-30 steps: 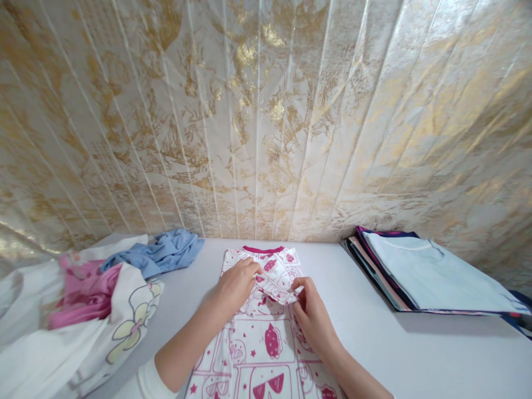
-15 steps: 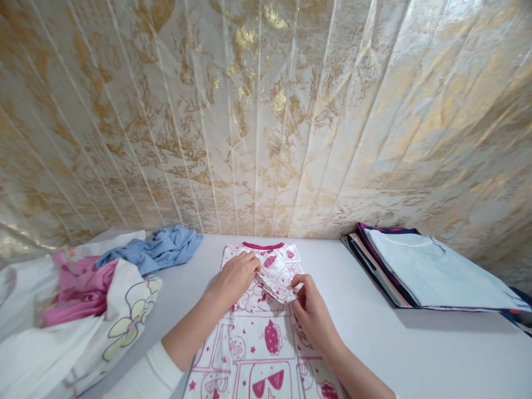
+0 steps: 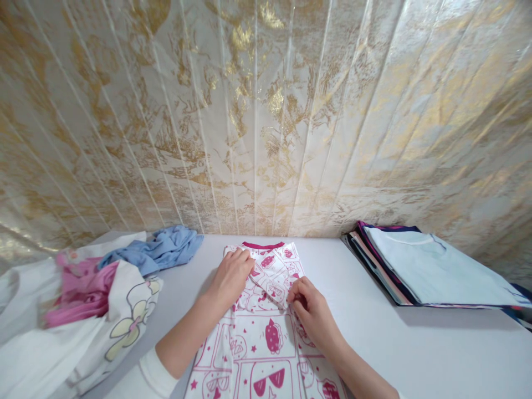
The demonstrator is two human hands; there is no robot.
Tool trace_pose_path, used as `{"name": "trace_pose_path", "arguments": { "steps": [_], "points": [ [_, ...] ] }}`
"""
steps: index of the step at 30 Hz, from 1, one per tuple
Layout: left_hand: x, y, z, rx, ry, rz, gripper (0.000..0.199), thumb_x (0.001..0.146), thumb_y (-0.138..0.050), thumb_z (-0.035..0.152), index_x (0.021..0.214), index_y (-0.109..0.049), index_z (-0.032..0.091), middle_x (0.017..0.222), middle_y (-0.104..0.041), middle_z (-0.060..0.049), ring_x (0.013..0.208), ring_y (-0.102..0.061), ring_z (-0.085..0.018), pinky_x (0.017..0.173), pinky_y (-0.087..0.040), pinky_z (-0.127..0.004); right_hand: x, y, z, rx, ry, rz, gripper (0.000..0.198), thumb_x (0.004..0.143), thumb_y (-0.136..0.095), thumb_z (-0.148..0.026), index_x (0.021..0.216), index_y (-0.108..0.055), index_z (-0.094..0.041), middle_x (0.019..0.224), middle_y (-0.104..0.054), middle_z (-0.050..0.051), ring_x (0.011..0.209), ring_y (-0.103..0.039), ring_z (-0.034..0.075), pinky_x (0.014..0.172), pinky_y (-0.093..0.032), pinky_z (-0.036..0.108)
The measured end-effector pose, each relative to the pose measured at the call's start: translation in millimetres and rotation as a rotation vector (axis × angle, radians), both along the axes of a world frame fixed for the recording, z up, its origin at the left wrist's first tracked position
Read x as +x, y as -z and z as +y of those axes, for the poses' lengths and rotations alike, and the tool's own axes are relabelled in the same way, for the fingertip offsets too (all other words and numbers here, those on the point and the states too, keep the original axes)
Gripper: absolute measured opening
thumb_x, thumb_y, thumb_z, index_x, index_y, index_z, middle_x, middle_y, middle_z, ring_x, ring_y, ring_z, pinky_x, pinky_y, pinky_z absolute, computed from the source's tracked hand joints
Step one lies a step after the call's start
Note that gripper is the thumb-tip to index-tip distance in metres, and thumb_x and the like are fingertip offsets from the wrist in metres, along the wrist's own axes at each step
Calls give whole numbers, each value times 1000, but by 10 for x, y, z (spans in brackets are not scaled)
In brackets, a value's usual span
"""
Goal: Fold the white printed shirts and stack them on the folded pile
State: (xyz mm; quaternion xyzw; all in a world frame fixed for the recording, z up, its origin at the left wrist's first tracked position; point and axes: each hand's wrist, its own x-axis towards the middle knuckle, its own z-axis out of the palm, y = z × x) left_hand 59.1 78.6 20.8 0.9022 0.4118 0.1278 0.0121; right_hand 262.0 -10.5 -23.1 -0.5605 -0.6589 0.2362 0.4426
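Observation:
A white shirt (image 3: 261,332) with pink cartoon print and a pink collar lies in front of me, its sides folded inward. One short sleeve (image 3: 272,282) is laid slantwise over its upper part. My left hand (image 3: 233,274) rests near the collar, its bent fingers closed on the upper edge of that sleeve. At the sleeve's lower right corner, my right hand (image 3: 310,302) has curled fingers pinching the hem; its fingertips are partly hidden.
A stack of folded clothes (image 3: 436,271), pale blue on top, sits at the right. Heaped on the left are a blue garment (image 3: 158,249), a pink garment (image 3: 83,293) and white clothes (image 3: 37,354). Behind the white table (image 3: 324,260) hangs a gold-patterned curtain (image 3: 266,122).
My left hand has slid slightly left on the shirt. The right hand has shifted slightly left, and the sleeve lies flatter and lower.

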Motion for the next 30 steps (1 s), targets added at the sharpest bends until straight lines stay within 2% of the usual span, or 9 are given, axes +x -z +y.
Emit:
{"name": "trace_pose_path", "arguments": {
  "steps": [5, 9, 17, 21, 24, 30],
  "points": [
    [207, 27, -366, -58, 158, -72, 35, 77, -51, 0, 103, -54, 22, 108, -57, -2, 102, -52, -20, 89, -41, -33, 4, 28, -11, -31, 35, 82, 16, 72, -41, -10, 78, -50, -21, 72, -49, -3, 64, -46, 14, 60, -34, 26],
    [449, 130, -552, -77, 154, -75, 26, 80, -58, 15, 104, -51, 20, 105, -56, -5, 100, -52, -24, 87, -44, -36, 9, 40, -15, -74, 16, 191, 15, 74, -43, -13, 83, -51, -21, 72, -53, -4, 64, -49, 14, 60, -37, 25],
    [592, 114, -589, -1, 90, 20, 25, 85, -50, 7, 107, -51, 19, 106, -57, -6, 98, -55, -24, 82, -50, -36, 35, 62, -28, -91, 25, 256, 17, 74, -45, -15, 89, -50, -22, 75, -57, -4, 68, -56, 14, 63, -42, 25],
    [647, 143, -584, 16, 31, 48, 23, 88, -47, 6, 104, -56, 19, 102, -60, -6, 97, -57, -24, 72, -52, -33, 65, 61, -48, -112, 17, 238, 19, 76, -45, -17, 94, -48, -23, 75, -58, -4, 68, -58, 15, 64, -44, 26],
    [663, 163, -571, 16, -6, 29, 16, 91, -49, 11, 100, -59, 20, 100, -61, -5, 97, -58, -24, 67, -52, -31, 89, 51, -57, -111, 13, 191, 19, 77, -45, -16, 95, -46, -23, 77, -58, -3, 70, -59, 15, 65, -44, 27],
    [620, 179, -576, 9, -30, -57, 6, 92, -57, 22, 90, -63, 22, 97, -62, -1, 95, -58, -21, 69, -51, -28, 120, 41, -67, -116, -39, 209, 27, 78, -46, -14, 103, -44, -24, 93, -60, -1, 80, -63, 15, 70, -47, 27]
  ]
}}
